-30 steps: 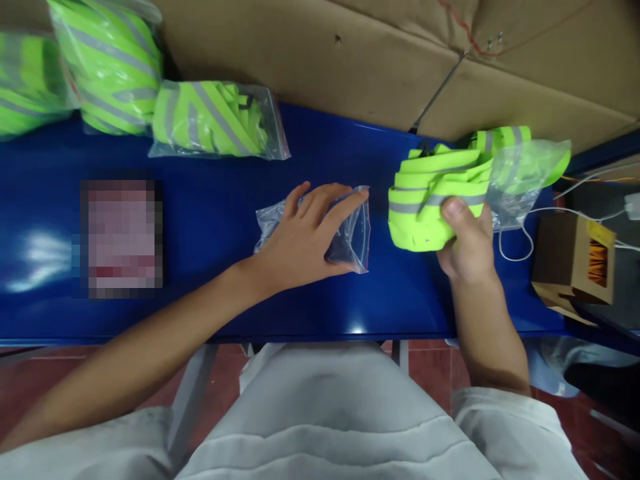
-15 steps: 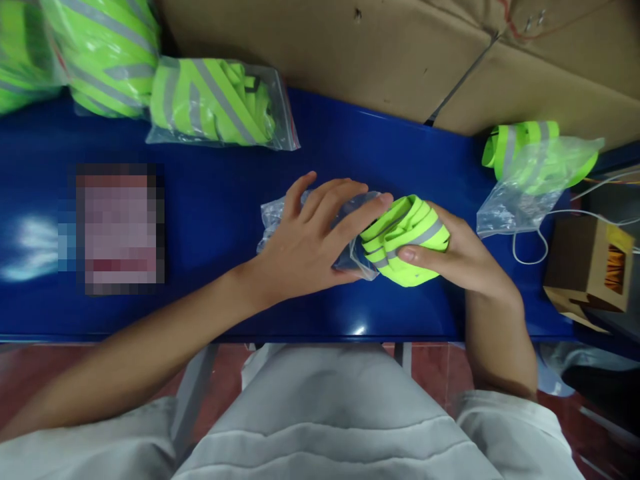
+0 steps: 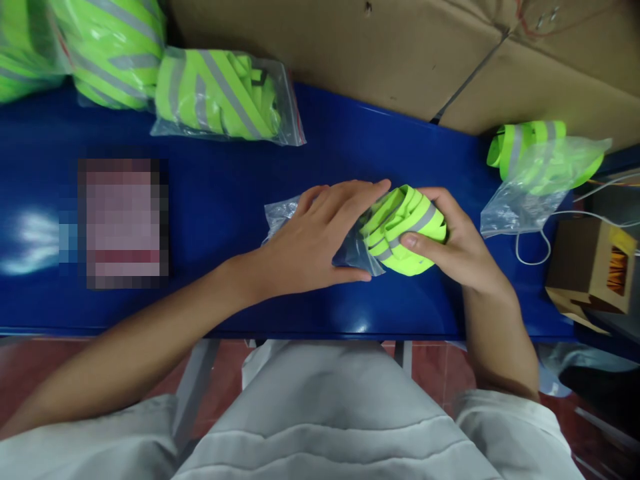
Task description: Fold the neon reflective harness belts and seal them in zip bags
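Observation:
My right hand (image 3: 450, 243) grips a bundle of neon yellow-green reflective strap (image 3: 413, 233) with grey stripes, thumb pressed on its front. The bundle's left side meets the mouth of a clear plastic bag (image 3: 357, 250); how far inside it sits I cannot tell. Over this bag lies my left hand (image 3: 315, 233), its fingers stretched out above and its thumb apart below, spanning the mouth. Part of the bag is hidden beneath that palm, and its crumpled end shows to the left.
Bagged reflective bundles (image 3: 220, 93) line the back left of the blue table (image 3: 215, 193). A pixelated flat item (image 3: 123, 223) lies left. Back right are another bundle (image 3: 530, 147) and a clear bag (image 3: 515, 203), near a cardboard box (image 3: 575, 263) and white cord. Large cartons (image 3: 325, 47) stand behind.
The left hand's fingers have drawn closer together and reach farther along the bag towards the bundle. The bundle has tilted slightly in my right hand. The whole view has shifted a little.

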`<state>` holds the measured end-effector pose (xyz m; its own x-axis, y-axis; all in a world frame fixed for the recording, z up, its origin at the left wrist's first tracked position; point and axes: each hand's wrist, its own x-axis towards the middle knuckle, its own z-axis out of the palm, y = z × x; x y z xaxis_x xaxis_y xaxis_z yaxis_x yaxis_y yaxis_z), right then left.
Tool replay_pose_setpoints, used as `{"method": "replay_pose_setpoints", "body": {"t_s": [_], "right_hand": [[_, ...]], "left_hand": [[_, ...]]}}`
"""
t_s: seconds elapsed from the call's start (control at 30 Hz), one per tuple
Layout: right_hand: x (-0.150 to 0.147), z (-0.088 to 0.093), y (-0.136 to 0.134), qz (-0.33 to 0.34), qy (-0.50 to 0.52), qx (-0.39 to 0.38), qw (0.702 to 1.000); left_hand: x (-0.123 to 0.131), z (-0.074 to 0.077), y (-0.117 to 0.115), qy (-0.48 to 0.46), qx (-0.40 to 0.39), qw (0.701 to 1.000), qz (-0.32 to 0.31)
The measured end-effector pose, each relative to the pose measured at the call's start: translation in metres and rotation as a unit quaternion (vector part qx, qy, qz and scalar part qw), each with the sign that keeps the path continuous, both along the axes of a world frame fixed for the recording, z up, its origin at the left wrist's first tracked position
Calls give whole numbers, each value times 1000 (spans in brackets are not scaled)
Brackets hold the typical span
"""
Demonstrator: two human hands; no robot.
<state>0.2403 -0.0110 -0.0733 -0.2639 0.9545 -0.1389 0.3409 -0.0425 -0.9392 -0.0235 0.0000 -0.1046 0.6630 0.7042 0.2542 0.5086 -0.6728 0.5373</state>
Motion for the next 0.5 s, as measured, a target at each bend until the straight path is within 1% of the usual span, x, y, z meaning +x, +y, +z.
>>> {"method": "replay_pose_setpoints", "body": {"t_s": [0.1, 0.2, 0.3, 0.37, 0.5], "right_hand": [[-2, -1, 3, 27, 17, -34, 999], [-2, 1, 4, 44, 13, -57, 997], [2, 4, 5, 43, -23, -44, 998], [8, 7, 5, 54, -63, -40, 996], [20, 9, 7, 143, -142, -60, 978]], "left_hand": [[1, -2, 1, 18, 27, 999, 26], [3, -6, 0, 33, 68, 997, 26], [4, -8, 0, 31, 82, 996, 22], [3, -7, 0, 28, 88, 996, 18], [3, -5, -2, 49, 106, 993, -30]]}}
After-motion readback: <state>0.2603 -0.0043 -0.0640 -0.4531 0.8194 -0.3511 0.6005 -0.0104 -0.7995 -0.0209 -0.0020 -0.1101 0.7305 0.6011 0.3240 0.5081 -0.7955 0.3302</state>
